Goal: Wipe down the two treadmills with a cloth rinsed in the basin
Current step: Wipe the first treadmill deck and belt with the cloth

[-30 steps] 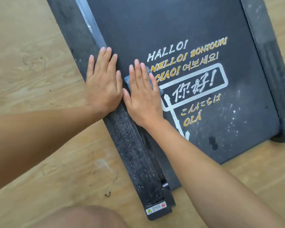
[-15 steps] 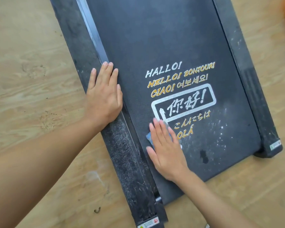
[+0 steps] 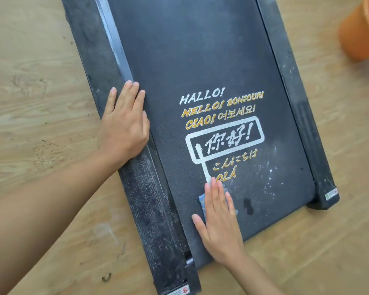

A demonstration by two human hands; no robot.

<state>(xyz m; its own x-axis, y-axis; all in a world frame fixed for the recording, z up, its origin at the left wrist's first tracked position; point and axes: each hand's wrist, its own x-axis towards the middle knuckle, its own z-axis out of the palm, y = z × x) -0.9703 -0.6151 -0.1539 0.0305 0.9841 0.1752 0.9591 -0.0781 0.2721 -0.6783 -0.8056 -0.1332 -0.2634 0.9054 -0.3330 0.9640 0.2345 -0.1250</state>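
A black treadmill [image 3: 200, 60] lies flat on the wooden floor, its belt printed with white and yellow greetings. My right hand [image 3: 218, 222] lies flat with straight fingers on a small blue cloth [image 3: 201, 201], pressing it onto the belt near the rear end; only the cloth's edges show around my fingers. My left hand [image 3: 125, 124] rests flat on the left side rail, fingers straight. White specks and a dark smudge [image 3: 248, 206] mark the belt to the right of the cloth.
An orange basin [image 3: 362, 28] stands on the floor at the upper right, beyond the treadmill's right rail [image 3: 290, 81]. Wooden floor surrounds the treadmill on all sides. A small piece of debris [image 3: 106, 277] lies on the floor at lower left.
My right hand has slid the cloth down the belt, from beside my left hand to the belt's rear end. The left hand stayed on the rail.
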